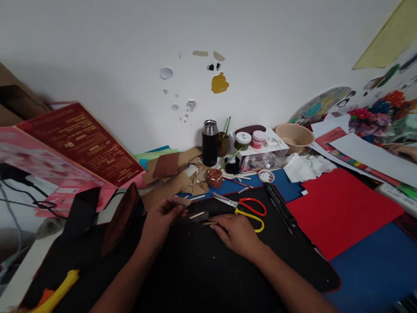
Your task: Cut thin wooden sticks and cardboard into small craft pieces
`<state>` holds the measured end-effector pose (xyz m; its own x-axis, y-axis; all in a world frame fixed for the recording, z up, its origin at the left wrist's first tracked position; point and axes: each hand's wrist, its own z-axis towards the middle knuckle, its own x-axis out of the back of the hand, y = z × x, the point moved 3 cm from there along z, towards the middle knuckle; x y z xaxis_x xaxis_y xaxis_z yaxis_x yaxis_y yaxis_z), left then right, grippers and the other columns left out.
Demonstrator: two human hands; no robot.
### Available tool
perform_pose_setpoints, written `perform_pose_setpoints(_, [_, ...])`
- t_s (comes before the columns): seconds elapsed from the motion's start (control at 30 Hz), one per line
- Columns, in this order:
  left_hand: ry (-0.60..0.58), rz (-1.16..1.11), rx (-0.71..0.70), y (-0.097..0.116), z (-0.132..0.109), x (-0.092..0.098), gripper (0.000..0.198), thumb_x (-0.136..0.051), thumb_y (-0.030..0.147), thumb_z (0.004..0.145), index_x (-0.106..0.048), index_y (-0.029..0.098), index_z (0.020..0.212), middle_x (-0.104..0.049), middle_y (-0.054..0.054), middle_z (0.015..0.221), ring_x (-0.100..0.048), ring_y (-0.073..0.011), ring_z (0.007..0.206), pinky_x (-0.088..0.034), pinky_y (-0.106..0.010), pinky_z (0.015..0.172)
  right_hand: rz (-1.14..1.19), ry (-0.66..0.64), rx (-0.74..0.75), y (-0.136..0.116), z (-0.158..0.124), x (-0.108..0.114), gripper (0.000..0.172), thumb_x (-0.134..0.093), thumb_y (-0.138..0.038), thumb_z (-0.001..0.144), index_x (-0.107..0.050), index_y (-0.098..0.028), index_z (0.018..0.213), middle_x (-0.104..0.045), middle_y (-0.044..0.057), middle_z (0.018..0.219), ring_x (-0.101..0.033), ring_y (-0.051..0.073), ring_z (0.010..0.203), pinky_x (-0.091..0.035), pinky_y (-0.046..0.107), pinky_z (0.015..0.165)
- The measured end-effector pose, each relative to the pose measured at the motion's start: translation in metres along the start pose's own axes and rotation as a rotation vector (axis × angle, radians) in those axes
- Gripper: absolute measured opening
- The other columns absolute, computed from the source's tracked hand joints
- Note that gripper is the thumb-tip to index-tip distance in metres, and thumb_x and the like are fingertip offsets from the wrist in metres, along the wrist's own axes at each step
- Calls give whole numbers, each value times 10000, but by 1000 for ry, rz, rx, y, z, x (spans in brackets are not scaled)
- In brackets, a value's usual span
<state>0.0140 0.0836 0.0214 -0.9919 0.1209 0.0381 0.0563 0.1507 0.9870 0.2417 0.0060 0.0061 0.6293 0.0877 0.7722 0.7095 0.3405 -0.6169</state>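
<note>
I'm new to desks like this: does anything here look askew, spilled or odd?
No clear spill shows. Cardboard scraps lie in a jumble beyond the left hand, crumpled white paper sits beside the red sheet, and pale flecks dot the black mat, so those spots look untidy.

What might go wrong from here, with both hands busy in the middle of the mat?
1. The scissors lie close beside the right hand, so a sideways shift could knock them.
2. The small stick in the right hand and the brown piece in the left hand are little, and might slip.
3. The black bottle stands uncapped near cardboard scraps; if tipped, any liquid inside, which I cannot see, could wet them.
</note>
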Motion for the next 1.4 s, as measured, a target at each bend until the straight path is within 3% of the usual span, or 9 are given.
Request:
perform_pose_setpoints(0.33, [55,240,-426,-15,-23,-21,23,-597,216,841,-590,230,824,-747,-60,1026,-705,-233,1029,-546,-392,920,60,100,-29,4,1,-2,339,-519,-244,1012,-705,-240,1295,-779,59,1204,-761,236,1029,-559,327,900])
perform_pose_setpoints(0.53, [22,425,-593,-7,-29,-24,140,-539,105,841,-595,234,835,-733,-56,1069,-688,-220,1048,-525,-374,933,272,219,-135,7,4,4,289,-523,-295,1009,-762,-239,1160,-807,54,1031,-748,207,849,-537,290,760])
perform_pose_setpoints(0.67, [26,472,-635,-7,-28,-26,151,-538,93,854,-590,234,840,-735,-60,1076,-688,-225,1049,-525,-382,933,379,256,-201,8,9,6,293,-546,-365,1004,-782,-221,1101,-763,37,835,-650,174,673,-461,264,621])
perform_pose_setpoints(0.83, [-7,505,-704,-9,-28,-31,187,-523,63,864,-595,235,883,-730,-64,1116,-681,-217,1079,-524,-385,954,470,172,-247,0,22,-1,301,-606,-432,973,-764,-206,1093,-603,-17,659,-534,143,592,-381,243,564])
perform_pose_setpoints(0.93, [-10,504,-737,-9,-28,-31,238,-509,26,830,-601,236,891,-728,-62,1125,-681,-211,1081,-531,-380,953,612,131,-289,-6,33,-8,312,-629,-480,943,-728,-185,920,-553,-31,633,-485,127,564,-350,230,528])
perform_pose_setpoints(1.13, [80,369,-666,-10,-25,-28,279,-551,69,836,-650,233,1038,-705,-80,1194,-669,-238,1151,-532,-427,1000,763,143,-335,-12,45,-16,354,-646,-516,899,-609,-195,753,-458,-56,587,-391,112,525,-300,225,490])
perform_pose_setpoints(1.23, [85,192,-480,-12,-24,-28,205,-604,218,917,-637,226,1119,-727,-40,955,-720,-184,813,-584,-310,716,753,212,-346,-11,41,-14,345,-638,-498,901,-590,-198,736,-427,-61,585,-372,111,532,-295,228,500])
perform_pose_setpoints(1.3, [27,79,-343,-13,-23,-30,213,-596,322,957,-636,209,1134,-672,17,732,-629,-132,558,-496,-234,510,722,246,-346,-8,36,-12,344,-628,-488,909,-585,-197,730,-417,-60,588,-371,112,541,-301,230,513])
perform_pose_setpoints(1.4, [-111,-20,-214,-12,-22,-35,281,-616,415,948,-662,178,1092,-610,42,600,-566,-116,479,-431,-207,440,670,292,-328,-5,31,-9,340,-612,-472,923,-590,-193,729,-421,-57,597,-383,115,552,-321,234,533])
